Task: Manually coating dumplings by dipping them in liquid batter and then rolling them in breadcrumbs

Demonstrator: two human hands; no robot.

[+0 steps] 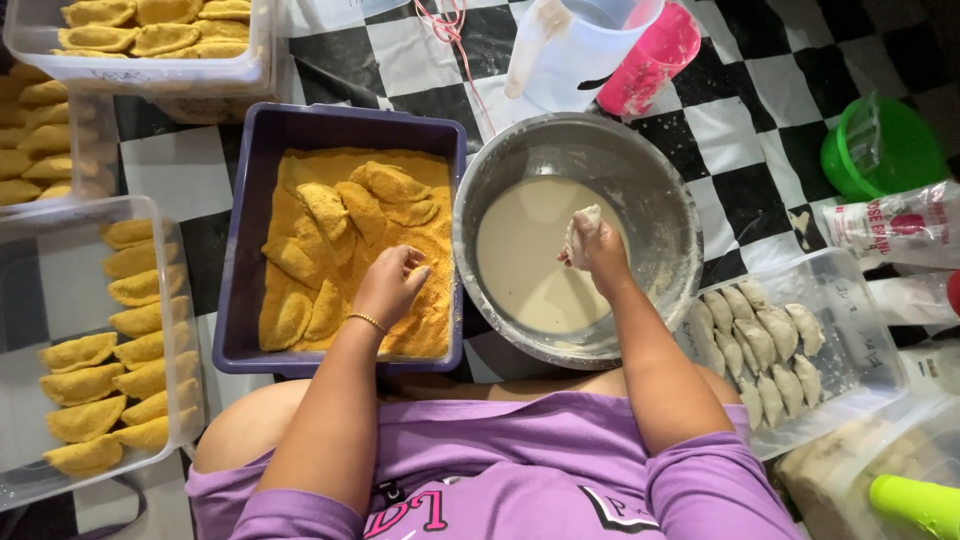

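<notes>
My right hand (600, 255) holds a pale, batter-wet pastry (580, 232) over the metal bowl (668, 200), which is partly filled with creamy batter. My left hand (392, 282) hovers over the purple tray (250, 200) with its fingers bunched, pinching orange breadcrumbs. Several crumb-coated half-moon pastries (325, 205) lie in the tray's crumb bed.
A clear tub (850, 310) of several raw pastries sits at the right. Clear tubs (30, 290) of coated pastries stand at the left and top left. A white jug (575, 45), a pink cup (650, 55), a green lid (885, 150) and a flour bag (900, 225) lie on the checkered cloth.
</notes>
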